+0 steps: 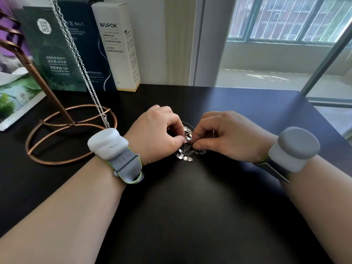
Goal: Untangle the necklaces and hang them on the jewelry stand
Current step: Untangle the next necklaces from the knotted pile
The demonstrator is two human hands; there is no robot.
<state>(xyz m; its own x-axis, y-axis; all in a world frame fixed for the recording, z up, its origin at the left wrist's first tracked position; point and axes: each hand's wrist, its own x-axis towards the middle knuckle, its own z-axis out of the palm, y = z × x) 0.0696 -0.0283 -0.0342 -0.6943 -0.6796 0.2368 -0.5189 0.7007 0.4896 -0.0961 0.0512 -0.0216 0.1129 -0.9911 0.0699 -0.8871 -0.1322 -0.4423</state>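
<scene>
A tangle of thin silver necklaces (185, 152) with small flat links lies on the black table (190, 206), between my two hands. My left hand (156, 134) pinches part of the tangle from the left with thumb and curled fingers. From the right, my right hand (224, 136) pinches it with thumb and forefinger. The copper wire jewelry stand (51, 88) rises at the left on a round base. A thick silver chain necklace (83, 69) hangs from it down to the base.
Three upright cosmetic boxes (114, 46) stand against the wall behind the stand. A printed packet (17, 98) lies at the far left. The table's right edge (327, 126) borders a glass window. Both wrists carry strapped sensor bands.
</scene>
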